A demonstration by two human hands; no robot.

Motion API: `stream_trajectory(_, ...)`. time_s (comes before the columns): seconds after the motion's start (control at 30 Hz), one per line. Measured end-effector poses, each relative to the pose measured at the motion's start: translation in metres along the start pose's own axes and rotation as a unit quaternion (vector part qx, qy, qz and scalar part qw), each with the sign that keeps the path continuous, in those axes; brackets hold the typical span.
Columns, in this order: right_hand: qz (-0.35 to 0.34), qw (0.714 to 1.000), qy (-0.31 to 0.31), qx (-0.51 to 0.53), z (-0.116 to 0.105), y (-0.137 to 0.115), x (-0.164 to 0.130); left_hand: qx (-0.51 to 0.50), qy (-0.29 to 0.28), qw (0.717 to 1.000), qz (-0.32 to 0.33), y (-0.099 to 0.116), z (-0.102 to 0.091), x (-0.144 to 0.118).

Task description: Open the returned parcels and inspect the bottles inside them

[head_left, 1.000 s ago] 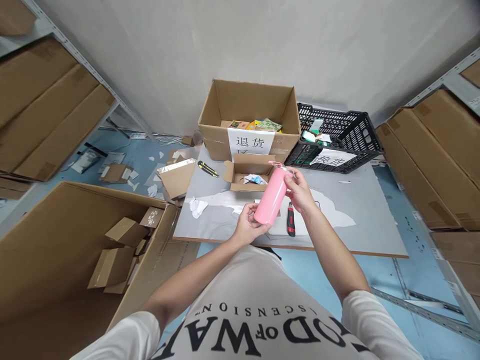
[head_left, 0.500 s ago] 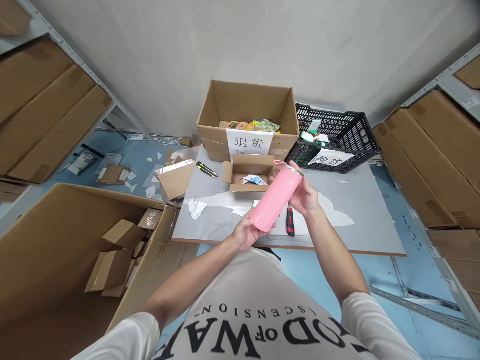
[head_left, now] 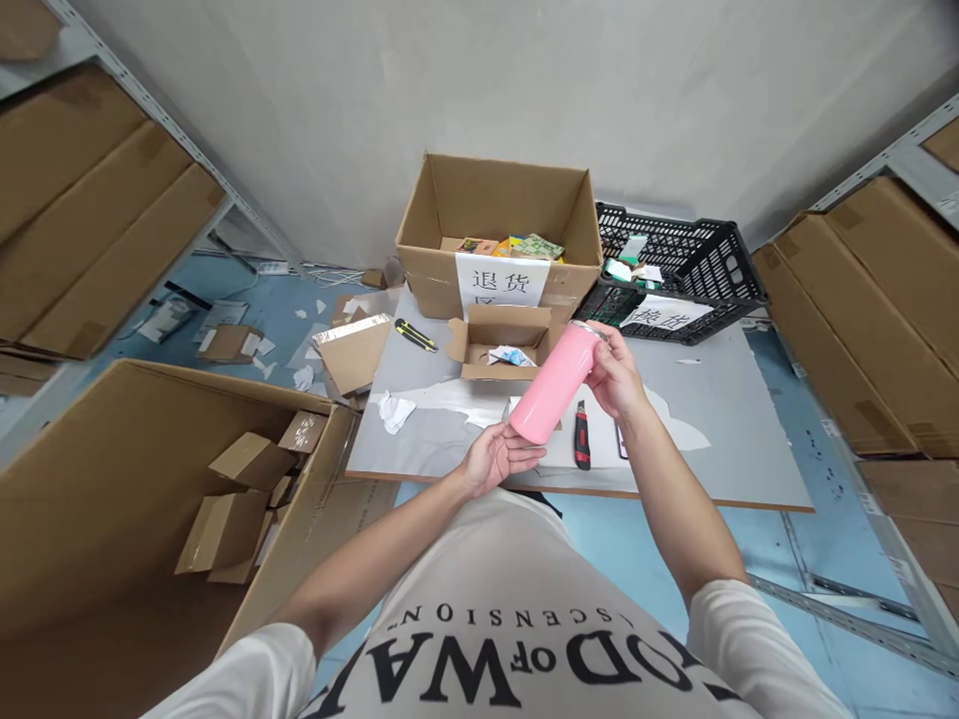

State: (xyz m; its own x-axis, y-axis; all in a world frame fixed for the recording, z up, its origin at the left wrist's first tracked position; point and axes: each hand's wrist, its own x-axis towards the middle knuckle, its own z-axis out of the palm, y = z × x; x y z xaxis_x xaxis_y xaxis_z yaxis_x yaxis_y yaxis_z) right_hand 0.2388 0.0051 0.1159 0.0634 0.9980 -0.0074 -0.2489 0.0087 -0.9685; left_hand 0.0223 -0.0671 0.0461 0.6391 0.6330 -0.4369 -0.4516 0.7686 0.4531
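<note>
A pink insulated bottle [head_left: 555, 384] with a metal rim is tilted above the table, its top toward the upper right. My right hand [head_left: 615, 371] is closed around its upper end. At the bottle's base, my left hand [head_left: 500, 459] lies open, palm up, with fingers stretched out beneath it; whether they touch cannot be told. Just behind is a small open carton [head_left: 494, 371] holding a crumpled blue-and-white wrapper [head_left: 512, 357]. A red-and-black utility knife [head_left: 582, 439] lies on the table to the right of the bottle's base.
A large carton [head_left: 427, 290] with a paper sign and a black plastic crate [head_left: 719, 270] stand at the table's [head_left: 749, 439] back. A yellow-and-black cutter [head_left: 416, 336] and crumpled paper [head_left: 395, 411] lie left. A big box [head_left: 225, 384] with small cartons stands at lower left.
My left hand's fingers have loosened from the bottle's base and straightened. My right hand has shifted its hold at the top, and the bottle has risen slightly to the right.
</note>
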Motion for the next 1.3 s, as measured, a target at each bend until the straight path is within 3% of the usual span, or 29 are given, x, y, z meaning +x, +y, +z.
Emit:
stream_trajectory(0.23, 0.015, 0.999, 0.038, -0.03, 0.0, -0.001, 0.0, 0.061, 0.012, 0.998, -0.003, -0.002, -0.006, 0.003)
stream_trajectory(0.33, -0.035, 0.996, 0.054, -0.062, -0.005, -0.001, 0.002, 0.152, 0.045, 0.985, 0.066, 0.0, -0.013, 0.003)
stream_trajectory(0.4, -0.104, 0.988, 0.072, -0.092, -0.008, 0.001, 0.003, 0.236, 0.106, 0.953, 0.155, 0.003, -0.022, 0.003)
stream_trajectory(0.5, -0.222, 0.958, 0.102, -0.152, -0.012, 0.007, -0.003, 0.374, 0.187, 0.869, 0.266, 0.009, -0.037, 0.003)
stream_trajectory(0.6, -0.286, 0.929, 0.119, -0.201, -0.015, 0.015, -0.018, 0.511, 0.175, 0.786, 0.301, 0.016, -0.043, 0.006)
stream_trajectory(0.67, -0.293, 0.922, 0.124, -0.22, -0.017, 0.018, -0.031, 0.561, 0.147, 0.757, 0.3, 0.02, -0.041, 0.012)
stream_trajectory(0.77, -0.285, 0.92, 0.117, -0.24, -0.023, 0.022, -0.045, 0.576, 0.111, 0.76, 0.281, 0.024, -0.035, 0.025)
stream_trajectory(0.93, -0.263, 0.928, 0.045, -0.259, -0.031, 0.034, -0.054, 0.555, 0.085, 0.776, 0.287, 0.03, -0.031, 0.043)
stream_trajectory(1.1, -0.191, 0.938, 0.038, -0.286, -0.027, 0.045, -0.053, 0.572, 0.093, 0.764, 0.283, 0.029, -0.033, 0.044)
stream_trajectory(1.3, -0.19, 0.942, -0.008, -0.278, -0.021, 0.055, -0.048, 0.547, 0.124, 0.787, 0.258, 0.02, -0.038, 0.043)
